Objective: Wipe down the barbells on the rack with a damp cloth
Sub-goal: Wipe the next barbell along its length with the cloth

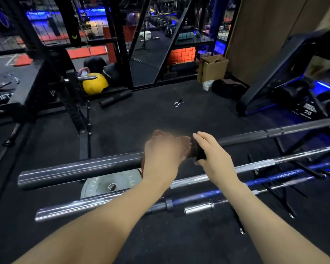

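The left hand (161, 151) clenches the top barbell (80, 168) on the rack, steadying it, while the right hand's (212, 155) fingers (202, 138) grasp the dark cloth (197, 151) wrapped round its shaft.

Dim gym, blue neon glow behind, glare along chrome, wide-angle bowing, blurred edges.

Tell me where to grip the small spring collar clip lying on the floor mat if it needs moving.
Judging from the head view, take the small metal spring collar clip by its two dark handle prongs, which stick out to the right of the coil ring. Come from above, fingers closing across the prongs; the ring lies flat on the black rubber floor mat, leaving little to pinch.
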